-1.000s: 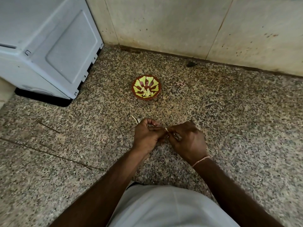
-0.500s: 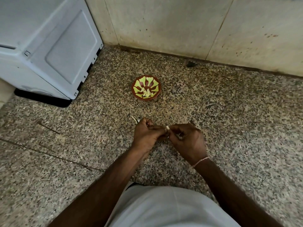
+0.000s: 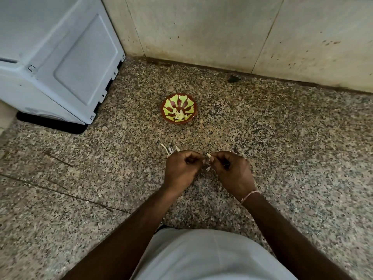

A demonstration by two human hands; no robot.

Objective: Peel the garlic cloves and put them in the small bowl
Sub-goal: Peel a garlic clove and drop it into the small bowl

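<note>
Head view looks down on both hands meeting low over a speckled granite floor [image 3: 282, 158]. Left hand [image 3: 181, 170] has its fingers curled in tight, fingertips pinching at a small pale garlic clove [image 3: 208, 156]; right hand [image 3: 232, 172] pinches the same clove from the other side, a thin thread bracelet [image 3: 249, 196] on its wrist. Papery white garlic skins [image 3: 169, 149] lie on the floor just beyond the left knuckles. Farther ahead sits the small round red-brown bowl with yellow-green petal pattern [image 3: 178, 102], peeled pale cloves [image 3: 180, 116] piled inside. A grey-white plastic appliance [image 3: 50, 57] stands at upper left.
</note>
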